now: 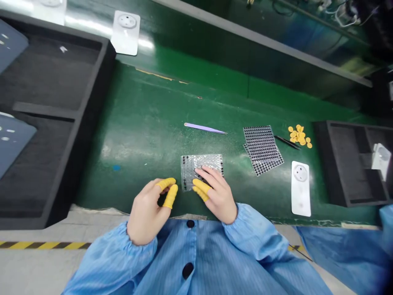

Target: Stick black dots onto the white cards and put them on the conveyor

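Note:
My left hand (pixel 149 211) is just left of a clear plastic sheet with small black dots (pixel 186 168), apart from it. Its thumb and index finger, both in yellow finger cots, are brought together at the tips; anything between them is too small to make out. My right hand (pixel 216 192) lies over the sheet's lower right part and holds it against the table. Yellow cots cover its thumb and index finger, which are close together at the sheet's lower edge, while its other fingers stretch across the sheet. Most dots remaining in view are along the sheet's sides.
Purple tweezers (pixel 205 128) lie beyond the sheet. To the right are stacked dotted sheets (pixel 263 149), black tweezers (pixel 287 142), loose yellow finger cots (pixel 297 134) and a white socket panel (pixel 301 192). Black trays (pixel 92 98) flank the green table (pixel 147 123). Another person's blue sleeve (pixel 340 246) shows at right.

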`<action>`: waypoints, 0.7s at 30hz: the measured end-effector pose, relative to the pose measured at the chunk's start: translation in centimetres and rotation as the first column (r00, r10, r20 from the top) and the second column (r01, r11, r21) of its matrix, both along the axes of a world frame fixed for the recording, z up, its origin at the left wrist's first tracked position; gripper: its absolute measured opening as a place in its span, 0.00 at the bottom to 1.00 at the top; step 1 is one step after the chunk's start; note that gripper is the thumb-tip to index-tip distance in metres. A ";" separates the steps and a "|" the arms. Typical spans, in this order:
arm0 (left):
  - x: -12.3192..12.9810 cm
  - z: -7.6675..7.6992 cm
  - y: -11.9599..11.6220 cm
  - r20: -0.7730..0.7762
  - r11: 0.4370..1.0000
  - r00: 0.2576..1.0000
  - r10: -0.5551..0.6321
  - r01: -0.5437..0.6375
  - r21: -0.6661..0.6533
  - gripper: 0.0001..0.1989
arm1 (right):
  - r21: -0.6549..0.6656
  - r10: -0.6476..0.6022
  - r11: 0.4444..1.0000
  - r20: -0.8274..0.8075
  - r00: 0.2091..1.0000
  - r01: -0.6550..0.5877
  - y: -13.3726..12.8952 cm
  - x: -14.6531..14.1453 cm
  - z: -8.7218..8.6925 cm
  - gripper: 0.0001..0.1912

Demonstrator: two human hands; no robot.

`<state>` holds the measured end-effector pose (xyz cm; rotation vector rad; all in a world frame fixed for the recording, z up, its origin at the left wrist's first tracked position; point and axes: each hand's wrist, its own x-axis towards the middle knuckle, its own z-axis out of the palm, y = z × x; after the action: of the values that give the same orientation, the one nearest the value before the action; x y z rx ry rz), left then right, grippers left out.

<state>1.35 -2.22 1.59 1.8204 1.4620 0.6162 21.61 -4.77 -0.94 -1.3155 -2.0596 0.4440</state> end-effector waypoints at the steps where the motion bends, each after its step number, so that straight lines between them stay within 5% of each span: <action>1: 0.2 0.3 -0.1 -0.002 1.000 1.000 -0.009 0.009 -0.029 0.14 | 0.009 -0.017 1.000 -0.061 0.998 0.017 0.0 -0.5 -0.3 0.15; 5: 1.6 0.5 0.1 0.188 0.964 0.981 0.053 -0.001 -0.268 0.17 | -0.003 0.002 1.000 -0.169 0.986 -0.003 -0.3 0.4 -0.5 0.20; 9: 2.7 0.0 0.6 0.455 0.875 0.853 0.255 -0.004 -0.484 0.17 | -0.033 0.073 0.996 -0.188 0.979 -0.080 -0.1 0.7 0.9 0.20; 13: 2.8 0.2 1.0 0.528 0.826 0.784 0.327 0.035 -0.562 0.13 | -0.035 0.028 0.999 -0.304 0.952 -0.041 1.1 -0.2 2.3 0.16; 21: 2.1 0.5 1.7 0.622 0.715 0.666 0.411 0.187 -0.674 0.14 | 0.058 0.155 0.987 -0.127 0.980 -0.149 2.8 -0.3 3.0 0.11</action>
<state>3.43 -0.51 2.06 0.6971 1.0079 0.6430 21.29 -1.93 2.09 -1.0757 -2.0550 0.5307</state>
